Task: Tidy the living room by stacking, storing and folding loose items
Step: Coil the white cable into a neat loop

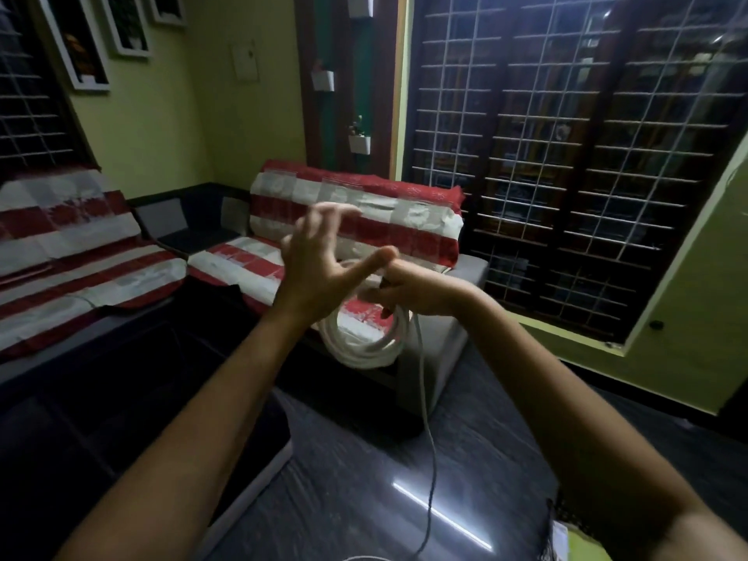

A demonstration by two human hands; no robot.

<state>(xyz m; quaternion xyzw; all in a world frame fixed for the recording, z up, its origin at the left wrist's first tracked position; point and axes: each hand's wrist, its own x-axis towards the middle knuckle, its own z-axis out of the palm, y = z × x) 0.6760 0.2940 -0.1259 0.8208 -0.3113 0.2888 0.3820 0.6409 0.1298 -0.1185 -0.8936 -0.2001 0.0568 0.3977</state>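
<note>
A coil of white cable point(364, 338) hangs in the air in front of me, in several loops. My right hand point(409, 289) is closed around the top of the coil. A loose strand of the cable point(429, 439) trails from that hand down to the floor near my feet. My left hand point(319, 257) is just left of the coil with fingers spread and blurred; its thumb tip touches the right hand at the top of the loops. It grips nothing that I can see.
An L-shaped sofa point(461, 358) with red and white striped covers point(356, 220) stands behind the hands. The floor point(364, 479) is dark and glossy. A barred window point(566, 155) fills the right wall. A dark low surface point(101, 419) lies at lower left.
</note>
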